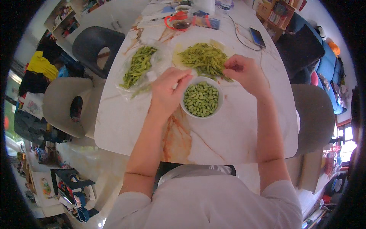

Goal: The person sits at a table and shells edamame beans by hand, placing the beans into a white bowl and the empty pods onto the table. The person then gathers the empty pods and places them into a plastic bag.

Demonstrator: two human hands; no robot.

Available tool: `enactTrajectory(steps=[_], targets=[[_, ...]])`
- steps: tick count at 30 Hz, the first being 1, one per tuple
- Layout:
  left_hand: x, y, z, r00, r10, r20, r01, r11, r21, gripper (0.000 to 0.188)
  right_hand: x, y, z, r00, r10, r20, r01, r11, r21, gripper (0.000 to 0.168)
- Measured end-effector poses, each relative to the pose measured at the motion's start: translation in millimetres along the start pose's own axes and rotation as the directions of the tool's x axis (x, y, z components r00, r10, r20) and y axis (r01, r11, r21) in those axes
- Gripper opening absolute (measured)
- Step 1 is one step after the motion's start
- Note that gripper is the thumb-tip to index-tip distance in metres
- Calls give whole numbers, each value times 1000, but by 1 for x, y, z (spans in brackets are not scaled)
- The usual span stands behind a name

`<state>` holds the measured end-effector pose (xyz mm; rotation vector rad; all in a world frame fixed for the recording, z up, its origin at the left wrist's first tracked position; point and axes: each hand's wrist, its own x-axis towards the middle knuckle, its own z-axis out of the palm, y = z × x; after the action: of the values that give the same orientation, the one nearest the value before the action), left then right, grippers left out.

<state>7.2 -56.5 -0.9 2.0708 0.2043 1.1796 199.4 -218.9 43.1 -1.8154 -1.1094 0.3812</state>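
A white bowl (221,98) full of shelled green beans (201,98) stands on the marble-patterned table. My left hand (168,88) is at the bowl's upper left rim, thumb and fingertips close together; whether something small is between them I cannot tell. At the right edge of a heap of green pods (204,57), my right hand (243,71) has its fingers curled with the tips near the heap, and what they may hold is hidden. More green pods (138,67) lie on a clear plastic bag (160,58) to the left of my left hand.
Towards the far end of the table (228,134) stand a glass teapot with a red handle (180,23) and a clear bottle (226,4). A phone (257,37) lies at the right beside a thin cable (238,37). Chairs (67,106) flank the table on both sides.
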Motion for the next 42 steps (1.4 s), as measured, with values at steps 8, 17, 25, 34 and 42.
enactTrajectory(steps=[8,17,25,34,42], targets=[[-4,16,9,989,-57,133,72,991,-110,24,-8,-14,55,996,-28,90,-54,609,792,14],[-5,-2,11,940,-302,161,332,689,-644,20,-14,-17,65,980,10,201,-186,428,885,13],[-1,6,6,979,194,61,-201,971,130,18,-17,-19,74,981,-176,-84,194,855,481,16],[-6,15,13,993,108,53,-112,990,89,17,-18,-29,69,994,-45,-99,97,782,616,13],[-7,9,15,981,187,45,-191,974,120,18,-18,-22,67,997,-57,-60,82,803,591,11]])
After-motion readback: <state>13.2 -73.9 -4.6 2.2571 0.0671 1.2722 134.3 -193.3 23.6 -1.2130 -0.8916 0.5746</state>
